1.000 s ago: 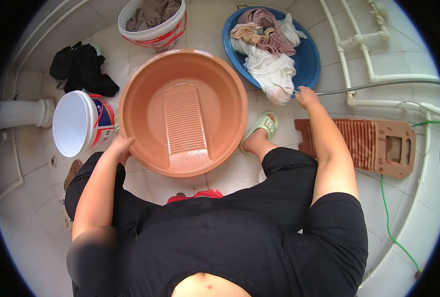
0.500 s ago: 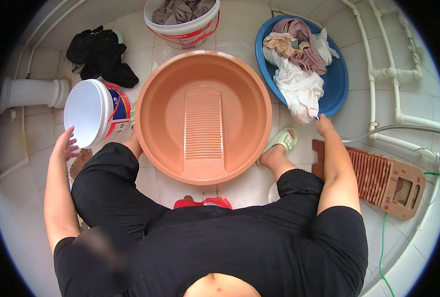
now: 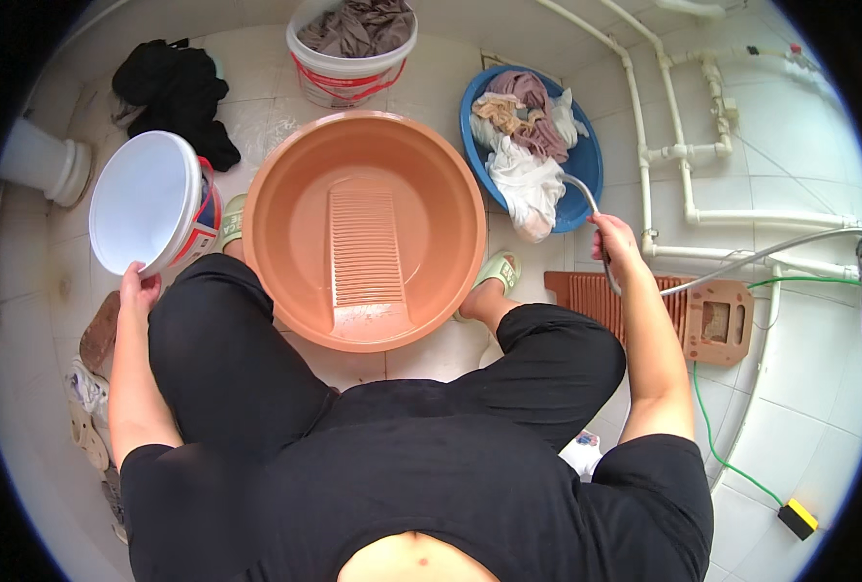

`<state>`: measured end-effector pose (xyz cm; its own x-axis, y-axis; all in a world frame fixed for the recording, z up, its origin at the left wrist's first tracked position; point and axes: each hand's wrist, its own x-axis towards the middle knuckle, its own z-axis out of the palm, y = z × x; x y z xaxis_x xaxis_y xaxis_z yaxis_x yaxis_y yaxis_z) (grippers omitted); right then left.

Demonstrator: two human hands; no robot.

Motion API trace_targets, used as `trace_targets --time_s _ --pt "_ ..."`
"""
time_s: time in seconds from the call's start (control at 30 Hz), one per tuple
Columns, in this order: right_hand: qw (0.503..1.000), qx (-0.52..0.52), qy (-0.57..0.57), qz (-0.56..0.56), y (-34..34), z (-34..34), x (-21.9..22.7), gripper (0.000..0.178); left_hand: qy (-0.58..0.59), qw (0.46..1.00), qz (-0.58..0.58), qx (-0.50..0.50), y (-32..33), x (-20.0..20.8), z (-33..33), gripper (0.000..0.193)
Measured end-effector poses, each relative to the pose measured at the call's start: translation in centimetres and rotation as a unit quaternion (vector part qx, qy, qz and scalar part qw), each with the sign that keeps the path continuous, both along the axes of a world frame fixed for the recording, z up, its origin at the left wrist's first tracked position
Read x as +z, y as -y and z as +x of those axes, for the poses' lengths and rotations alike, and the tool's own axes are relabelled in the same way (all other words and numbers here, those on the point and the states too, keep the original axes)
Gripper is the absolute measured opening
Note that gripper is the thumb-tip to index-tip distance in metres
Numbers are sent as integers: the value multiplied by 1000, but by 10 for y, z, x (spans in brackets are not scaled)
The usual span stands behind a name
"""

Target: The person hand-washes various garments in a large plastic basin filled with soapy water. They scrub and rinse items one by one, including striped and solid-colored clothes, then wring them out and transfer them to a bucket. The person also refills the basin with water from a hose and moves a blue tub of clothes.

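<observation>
My left hand [image 3: 140,288] is closed on the lower rim of a white bucket [image 3: 140,204], which tilts so that its white inside faces me. Raised on the right, my right hand [image 3: 616,244] grips a grey hose [image 3: 731,264]. The curved end of that hose rises from my fist toward the blue basin [image 3: 594,170]. White, mauve and tan clothes [image 3: 528,179] lie in the basin, and a white piece hangs over its near edge. Between my feet stands a large orange basin [image 3: 280,301] with a ribbed washboard [image 3: 366,242] moulded inside and no clothes in it.
Behind the orange basin stands another bucket [image 3: 353,66] with grey-brown cloth. Black clothes [image 3: 174,97] lie far left. A brown washboard [image 3: 625,301] rests at my right, near white pipes [image 3: 688,175]. A green cord [image 3: 707,417] leads to a yellow-black block [image 3: 797,520]. Shoes [image 3: 86,427] sit at left.
My left hand has gone from open beside the white bucket to gripping its rim, and the bucket tilts more toward me. My right hand has lifted the hose's end up from beside the blue basin.
</observation>
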<state>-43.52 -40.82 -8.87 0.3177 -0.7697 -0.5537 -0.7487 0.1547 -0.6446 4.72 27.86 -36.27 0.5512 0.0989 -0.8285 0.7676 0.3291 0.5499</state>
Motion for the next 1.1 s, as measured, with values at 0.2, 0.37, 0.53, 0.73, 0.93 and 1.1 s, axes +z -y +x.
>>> trace_targets --time_s 0.2,0.37,0.53,0.73,0.93,1.1 --pt "973 200 115 12 -90 87 16 27 156 983 54 -80 45 97 -30 55" --pt "914 340 210 -75 -187 158 35 30 270 944 149 -120 61 181 -63 61" --pt "874 386 280 -88 -237 183 61 29 297 944 83 -115 92 215 -67 61" --pt "862 308 400 40 -239 181 46 28 332 921 76 -189 135 250 -80 67" --pt "867 283 400 94 -230 173 42 30 321 903 74 -275 161 268 -77 63" --pt "856 309 394 125 -218 171 38 29 358 870 95 -326 178 275 -77 59"
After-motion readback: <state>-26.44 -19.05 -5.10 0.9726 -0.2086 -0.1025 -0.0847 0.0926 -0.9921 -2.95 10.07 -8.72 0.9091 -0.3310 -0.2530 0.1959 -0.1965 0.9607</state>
